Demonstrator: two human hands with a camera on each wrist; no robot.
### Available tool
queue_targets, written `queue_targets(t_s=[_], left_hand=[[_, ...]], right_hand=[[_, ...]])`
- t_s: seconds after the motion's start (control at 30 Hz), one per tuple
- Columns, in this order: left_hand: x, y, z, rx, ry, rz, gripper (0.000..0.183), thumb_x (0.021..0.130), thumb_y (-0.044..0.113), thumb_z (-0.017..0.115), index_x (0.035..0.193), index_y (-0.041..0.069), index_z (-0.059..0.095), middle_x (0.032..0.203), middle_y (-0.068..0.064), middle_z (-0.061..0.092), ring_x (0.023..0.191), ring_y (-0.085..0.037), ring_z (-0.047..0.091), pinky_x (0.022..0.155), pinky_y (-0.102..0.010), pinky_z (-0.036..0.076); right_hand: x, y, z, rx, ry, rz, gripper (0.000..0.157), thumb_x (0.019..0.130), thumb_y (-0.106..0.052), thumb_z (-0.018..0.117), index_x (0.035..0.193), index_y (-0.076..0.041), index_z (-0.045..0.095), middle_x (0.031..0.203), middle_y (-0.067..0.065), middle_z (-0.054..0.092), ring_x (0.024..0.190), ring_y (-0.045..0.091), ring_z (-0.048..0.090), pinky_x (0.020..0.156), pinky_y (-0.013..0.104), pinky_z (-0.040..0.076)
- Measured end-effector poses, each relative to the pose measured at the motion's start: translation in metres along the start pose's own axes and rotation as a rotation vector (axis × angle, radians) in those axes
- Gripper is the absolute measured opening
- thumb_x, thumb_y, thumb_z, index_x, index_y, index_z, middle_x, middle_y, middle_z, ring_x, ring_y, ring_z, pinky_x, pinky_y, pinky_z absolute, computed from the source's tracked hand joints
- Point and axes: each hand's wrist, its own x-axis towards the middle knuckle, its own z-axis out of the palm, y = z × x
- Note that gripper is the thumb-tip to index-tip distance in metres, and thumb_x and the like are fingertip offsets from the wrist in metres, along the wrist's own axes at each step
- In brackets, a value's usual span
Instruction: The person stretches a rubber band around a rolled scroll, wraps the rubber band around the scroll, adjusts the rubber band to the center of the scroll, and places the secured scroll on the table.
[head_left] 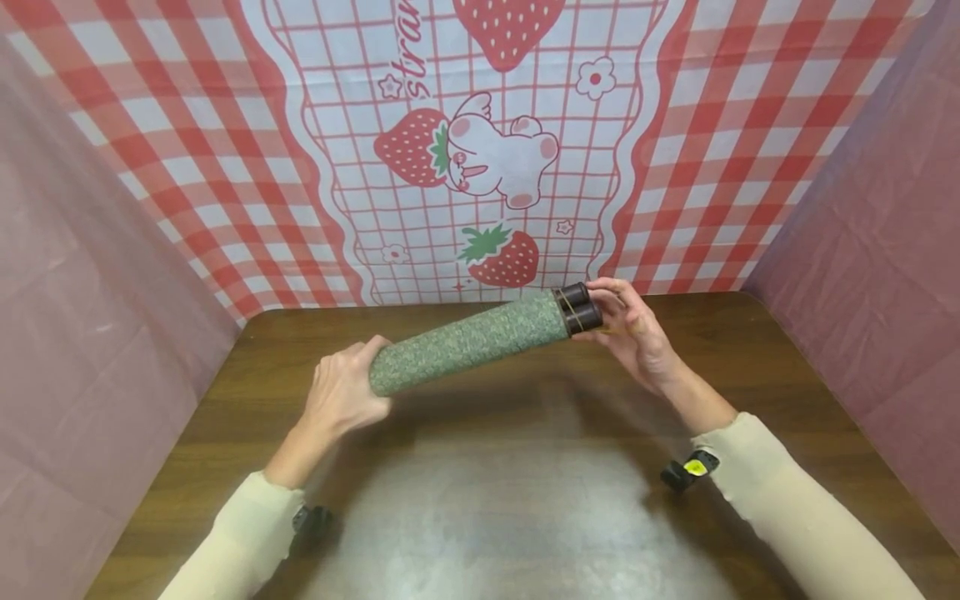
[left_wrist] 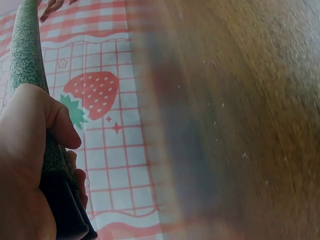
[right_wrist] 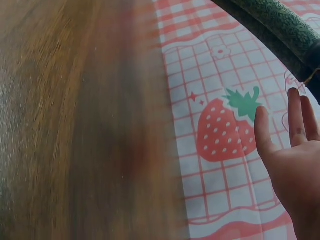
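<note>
A rolled scroll (head_left: 472, 340) covered in green patterned cloth is held above the table, its right end a little farther back. Two dark roller ends (head_left: 583, 318) stick out side by side at the right, with a thin yellowish cord looped about them. My left hand (head_left: 345, 385) grips the scroll's left end; the left wrist view shows thumb and fingers curled round it and dark roller ends (left_wrist: 65, 207) below the palm. At the right end, my right hand (right_wrist: 295, 170) has its fingers spread and fairly straight beside the rollers. Whether a fingertip touches the cord, I cannot tell.
Below is a brown wooden table (head_left: 480, 500) with a bright reflection. Behind it hangs a red-and-white checked cloth (head_left: 697, 192) printed with strawberries. Pink curtains (head_left: 97, 333) close off both sides. A small black device (head_left: 686, 471) is worn at each wrist.
</note>
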Motion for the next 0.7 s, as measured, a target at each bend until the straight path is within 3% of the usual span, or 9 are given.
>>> queue_targets(t_s=[0.27,0.5,0.7], left_hand=[[0.0006,-0.001,-0.0022,0.094,0.042,0.043,0.067,0.06,0.019,0.079,0.126,0.012,0.071,0.094,-0.016,0.079,0.068,-0.035,0.068,0.057,-0.05,0.058],[0.0022,-0.0038,-0.006,0.205,0.159,0.15,0.07,0.056,0.016,0.08,0.125,0.008,0.072,0.094,-0.019,0.077,0.075,-0.038,0.07,0.064,-0.051,0.06],[0.0046,-0.0075,-0.0065,0.24,0.239,0.23,0.07,0.054,0.014,0.081,0.124,0.007,0.075,0.096,-0.019,0.077,0.081,-0.037,0.072,0.068,-0.051,0.061]], right_hand=[[-0.0031,-0.0004,-0.0025,-0.071,-0.02,0.028,0.054,0.108,-0.057,0.069,0.151,-0.026,0.058,0.144,-0.011,0.071,0.13,0.009,0.068,0.1,0.034,0.06],[-0.0052,-0.0004,-0.0042,-0.137,-0.072,0.046,0.051,0.108,-0.052,0.071,0.151,-0.026,0.06,0.146,-0.006,0.069,0.135,0.009,0.068,0.1,0.026,0.062],[-0.0059,0.0037,-0.0068,-0.201,-0.129,0.023,0.05,0.109,-0.048,0.071,0.15,-0.022,0.059,0.147,-0.006,0.071,0.141,0.006,0.065,0.107,0.02,0.056]])
